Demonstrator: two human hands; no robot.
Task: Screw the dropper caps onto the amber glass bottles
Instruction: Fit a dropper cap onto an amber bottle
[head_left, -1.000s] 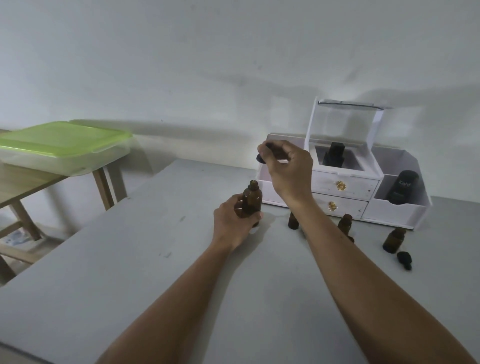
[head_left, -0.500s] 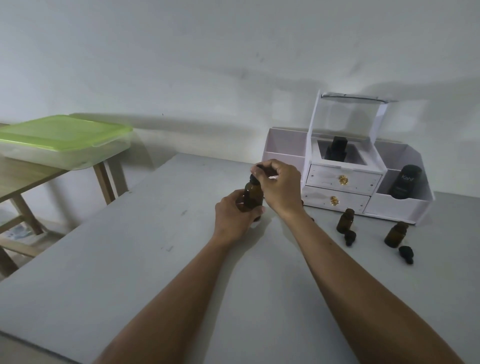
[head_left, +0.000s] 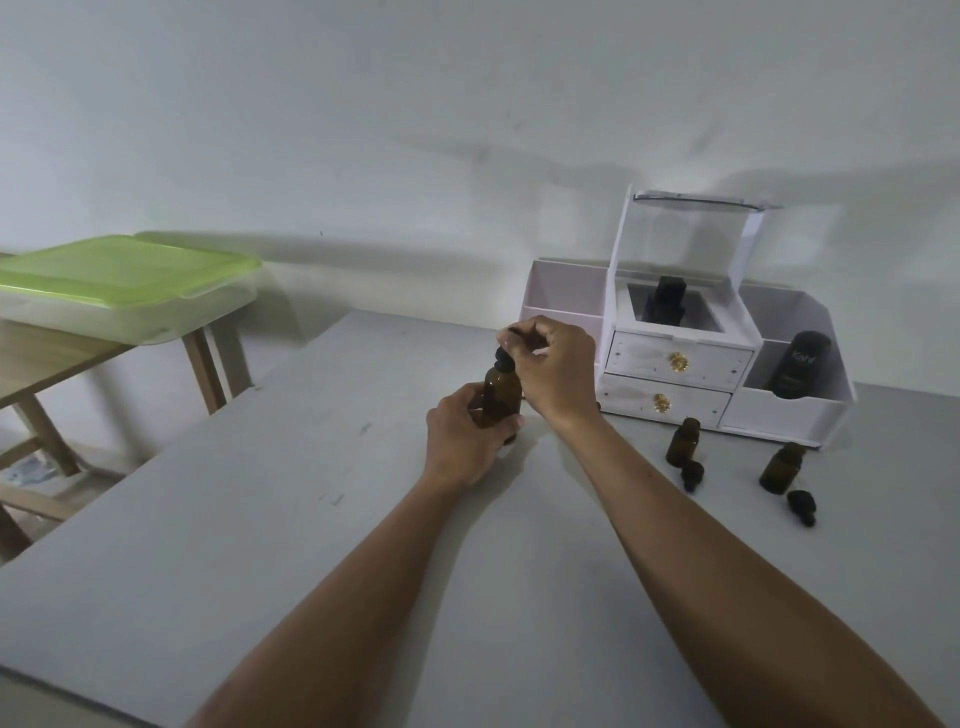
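Observation:
My left hand (head_left: 465, 441) grips an upright amber glass bottle (head_left: 501, 397) on the grey table (head_left: 260, 519). My right hand (head_left: 553, 366) is closed over the black dropper cap (head_left: 503, 359), which sits on that bottle's neck. To the right stand two more amber bottles (head_left: 682, 441) (head_left: 782, 467) without caps. A loose black dropper cap (head_left: 692, 475) lies by the first, and another (head_left: 801, 506) by the second.
A white organiser (head_left: 680, 364) with two drawers and a raised lid stands against the wall; it holds a dark bottle (head_left: 797, 371) and a dark jar (head_left: 665, 301). At the left a wooden table (head_left: 47, 358) carries a box with a green lid (head_left: 119, 275).
My right hand came down from above with the dropper cap and set it on the neck of the bottle. My left hand kept its grip on the bottle.

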